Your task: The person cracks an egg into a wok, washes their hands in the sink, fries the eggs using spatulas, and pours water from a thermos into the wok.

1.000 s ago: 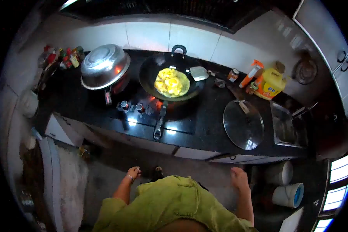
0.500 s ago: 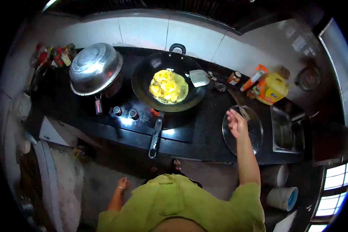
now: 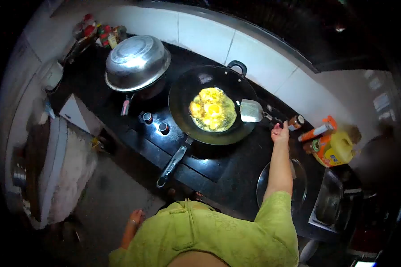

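Observation:
My right hand [image 3: 280, 132] reaches over the counter beside the dark handle of a metal spatula [image 3: 251, 110]. Its fingers are partly bent and apart, with no grip on the handle visible. The spatula's blade rests on the right rim of a black wok [image 3: 182, 103]. Yellow fried eggs [image 3: 213, 109] lie in the wok, whose long handle [image 3: 171, 167] points toward me. Low at my side hangs my left hand [image 3: 137, 216], in front of the floor and away from the counter; its fingers are too small and dim to make out.
An upturned metal basin [image 3: 138, 62] covers a pan on the left burner. Two stove knobs [image 3: 156, 123] sit at the front. Right of the wok are a jar [image 3: 296, 122], a spray bottle [image 3: 316, 132], a yellow jug [image 3: 340, 148], a glass lid [image 3: 298, 191] and a sink [image 3: 329, 200].
My right hand has risen from beside my body, passed over the glass lid and come to the spatula's handle. My left hand stays low. The view has turned, so the counter now slants.

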`<state>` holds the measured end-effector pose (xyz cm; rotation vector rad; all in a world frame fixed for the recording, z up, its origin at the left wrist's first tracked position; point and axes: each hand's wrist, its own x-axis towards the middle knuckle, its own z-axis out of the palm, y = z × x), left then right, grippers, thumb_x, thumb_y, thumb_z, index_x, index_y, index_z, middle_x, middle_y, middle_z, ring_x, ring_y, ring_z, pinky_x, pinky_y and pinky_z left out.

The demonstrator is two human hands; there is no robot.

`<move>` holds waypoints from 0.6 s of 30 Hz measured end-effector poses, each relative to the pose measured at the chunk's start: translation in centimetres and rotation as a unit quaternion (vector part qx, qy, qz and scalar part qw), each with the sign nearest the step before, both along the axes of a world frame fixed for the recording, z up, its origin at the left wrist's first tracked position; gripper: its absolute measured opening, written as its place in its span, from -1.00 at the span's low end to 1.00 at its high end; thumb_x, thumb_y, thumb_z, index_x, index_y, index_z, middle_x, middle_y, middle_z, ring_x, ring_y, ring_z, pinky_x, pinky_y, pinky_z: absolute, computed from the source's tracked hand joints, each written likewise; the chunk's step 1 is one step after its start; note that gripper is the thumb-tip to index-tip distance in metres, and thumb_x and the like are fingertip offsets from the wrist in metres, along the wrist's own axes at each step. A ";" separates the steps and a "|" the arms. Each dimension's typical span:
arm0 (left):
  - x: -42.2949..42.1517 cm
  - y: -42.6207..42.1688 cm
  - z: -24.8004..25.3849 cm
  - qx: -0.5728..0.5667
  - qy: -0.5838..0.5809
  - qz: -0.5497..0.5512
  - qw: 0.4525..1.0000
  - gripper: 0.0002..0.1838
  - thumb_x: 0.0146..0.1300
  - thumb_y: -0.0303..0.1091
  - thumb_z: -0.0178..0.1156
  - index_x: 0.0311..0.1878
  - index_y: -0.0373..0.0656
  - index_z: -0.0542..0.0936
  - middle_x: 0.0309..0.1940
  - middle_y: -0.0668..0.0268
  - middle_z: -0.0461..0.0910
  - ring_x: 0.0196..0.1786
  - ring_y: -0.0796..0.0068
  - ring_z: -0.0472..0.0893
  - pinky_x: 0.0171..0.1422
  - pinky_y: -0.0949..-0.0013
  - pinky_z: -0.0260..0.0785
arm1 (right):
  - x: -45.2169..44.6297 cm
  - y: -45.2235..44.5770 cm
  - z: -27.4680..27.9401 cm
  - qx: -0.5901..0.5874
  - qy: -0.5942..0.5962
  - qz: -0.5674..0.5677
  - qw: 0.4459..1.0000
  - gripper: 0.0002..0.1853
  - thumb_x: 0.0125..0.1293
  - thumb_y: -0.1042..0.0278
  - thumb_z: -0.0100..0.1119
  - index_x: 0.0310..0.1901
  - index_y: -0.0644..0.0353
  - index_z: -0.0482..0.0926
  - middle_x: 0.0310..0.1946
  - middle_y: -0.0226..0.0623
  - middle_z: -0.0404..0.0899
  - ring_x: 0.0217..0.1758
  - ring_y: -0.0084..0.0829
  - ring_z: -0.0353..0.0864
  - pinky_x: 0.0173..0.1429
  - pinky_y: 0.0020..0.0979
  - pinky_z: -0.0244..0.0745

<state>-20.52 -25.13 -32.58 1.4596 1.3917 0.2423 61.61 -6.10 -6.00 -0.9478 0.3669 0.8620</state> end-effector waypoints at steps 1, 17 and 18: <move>0.8 0.4 0.7 -0.061 -0.011 0.061 0.996 -0.68 0.34 -0.23 -0.03 0.04 -0.19 0.49 -0.26 0.28 0.60 -0.33 0.47 0.54 -0.27 0.35 0.42 | -0.3 0.2 0.2 0.015 -0.014 -0.003 1.000 -0.66 0.29 0.01 0.09 -0.18 0.15 0.42 -0.52 -0.45 0.48 -0.69 -0.67 0.30 -0.71 -0.66 0.04; 5.1 9.3 3.6 -0.175 -0.050 0.169 0.969 -0.68 0.31 -0.26 0.00 0.01 -0.23 0.52 -0.35 0.27 0.60 -0.39 0.46 0.55 -0.30 0.36 0.44 | -11.8 -8.5 14.7 0.321 -0.328 0.299 0.837 -0.85 0.07 0.55 -0.02 -0.28 0.20 0.41 -0.12 -0.07 0.47 -0.27 -0.28 0.55 -0.14 -0.31 0.52; 4.6 10.0 2.2 -0.177 -0.049 0.164 0.969 -0.68 0.31 -0.26 0.00 0.01 -0.23 0.52 -0.35 0.27 0.60 -0.39 0.46 0.55 -0.30 0.36 0.44 | -12.5 -9.0 15.3 0.317 -0.329 0.295 0.839 -0.85 0.07 0.55 -0.02 -0.28 0.20 0.41 -0.12 -0.07 0.47 -0.27 -0.28 0.55 -0.14 -0.31 0.52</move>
